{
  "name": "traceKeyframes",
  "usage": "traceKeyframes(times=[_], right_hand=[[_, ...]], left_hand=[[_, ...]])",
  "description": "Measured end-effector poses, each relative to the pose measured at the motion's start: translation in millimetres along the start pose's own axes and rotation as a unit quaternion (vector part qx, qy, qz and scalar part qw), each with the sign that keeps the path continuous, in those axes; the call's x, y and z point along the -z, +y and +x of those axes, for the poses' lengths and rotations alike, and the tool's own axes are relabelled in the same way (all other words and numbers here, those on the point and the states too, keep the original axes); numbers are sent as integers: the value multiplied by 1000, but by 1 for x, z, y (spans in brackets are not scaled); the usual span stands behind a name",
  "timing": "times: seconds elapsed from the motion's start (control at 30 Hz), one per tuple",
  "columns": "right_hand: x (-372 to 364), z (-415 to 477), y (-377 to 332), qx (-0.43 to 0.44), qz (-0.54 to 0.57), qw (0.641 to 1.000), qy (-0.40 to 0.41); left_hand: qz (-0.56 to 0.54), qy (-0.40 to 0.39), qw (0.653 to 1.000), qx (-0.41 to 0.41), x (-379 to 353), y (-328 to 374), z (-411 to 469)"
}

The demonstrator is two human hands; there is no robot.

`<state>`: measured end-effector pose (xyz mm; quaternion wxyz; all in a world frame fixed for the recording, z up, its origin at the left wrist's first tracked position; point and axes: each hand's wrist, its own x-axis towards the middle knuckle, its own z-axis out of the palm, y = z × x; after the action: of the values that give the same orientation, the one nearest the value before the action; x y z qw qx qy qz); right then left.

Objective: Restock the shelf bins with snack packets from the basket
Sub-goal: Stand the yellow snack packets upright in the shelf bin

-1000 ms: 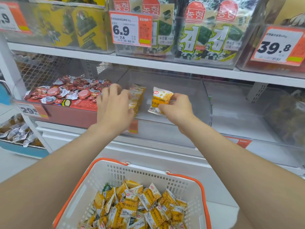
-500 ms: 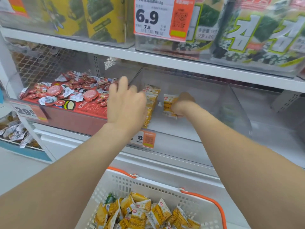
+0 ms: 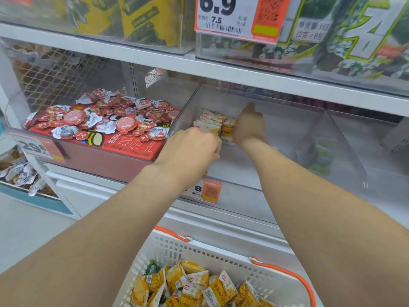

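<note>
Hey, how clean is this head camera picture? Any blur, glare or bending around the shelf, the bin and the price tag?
Head view: lighting flat, no hard shadows; the shelf edge runs slanted; the 6.9 price tag reads clearly, its small print soft; the seaweed packs at upper right are smeared; the clear bin wall carries pale reflections; the yellow packets inside are soft.

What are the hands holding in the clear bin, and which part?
The right hand grips a yellow snack packet by its right edge, beside the row of packets. The left hand touches that row's near end; a grip cannot be told.
</note>
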<state>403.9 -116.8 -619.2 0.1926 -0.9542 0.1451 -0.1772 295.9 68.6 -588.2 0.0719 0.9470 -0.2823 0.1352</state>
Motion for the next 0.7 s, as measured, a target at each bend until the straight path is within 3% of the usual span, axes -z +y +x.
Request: traceKeyframes(times=[0.1, 0.2, 0.37, 0.47, 0.6, 0.7], right_hand=[[-2, -1, 0, 44, 7, 999, -24], [-1, 0, 3, 25, 63, 996, -51], [-1, 4, 13, -44, 70, 997, 5], [2, 6, 17, -29, 79, 996, 31], [-2, -1, 15, 3, 165, 985, -43], [0, -6, 16, 8, 164, 984, -73]], left_hand=[[22, -46, 999, -7, -1, -1, 4], [53, -71, 996, 1, -8, -5, 9], [20, -101, 994, 22, -16, -13, 15], [21, -96, 995, 26, -18, -16, 16], [35, -90, 995, 30, -17, -14, 16], [48, -84, 995, 27, -17, -13, 16]])
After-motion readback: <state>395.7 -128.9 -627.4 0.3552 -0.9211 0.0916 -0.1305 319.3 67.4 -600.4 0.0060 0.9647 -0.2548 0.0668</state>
